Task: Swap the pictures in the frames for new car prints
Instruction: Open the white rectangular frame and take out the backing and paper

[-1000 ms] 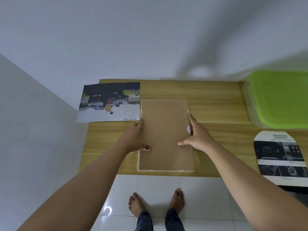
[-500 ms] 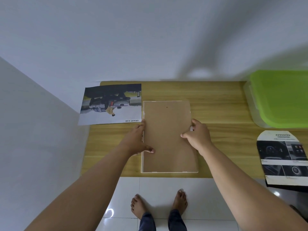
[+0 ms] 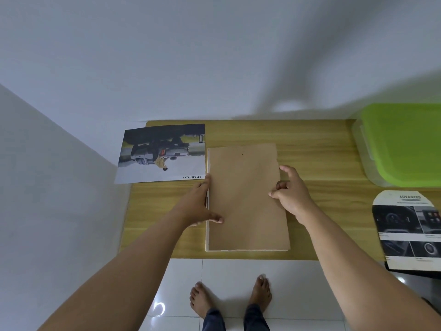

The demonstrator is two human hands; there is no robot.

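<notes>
Face down on the wooden table [image 3: 322, 163]: white frame [image 3: 207, 235], plain brown backing board [image 3: 245, 211] uppermost and askew. Left hand [image 3: 198, 206] at frame's left edge, fingers straight together, thumb on board. Right hand [image 3: 292, 194] pinching board's right edge. Left of frame, car print [image 3: 162, 154].

Wooden tabletop [image 3: 315, 168] against the wall. In the middle, a frame [image 3: 245, 206], face down. Far left, a car print [image 3: 162, 154], overhanging the edge. Far right, a green-lidded box [image 3: 403, 144]; nearer, a second print [image 3: 410, 230].

print [image 3: 162, 154] "SMART CAB" perhaps, leaflet [image 3: 408, 225] "ADVANCED"
</notes>
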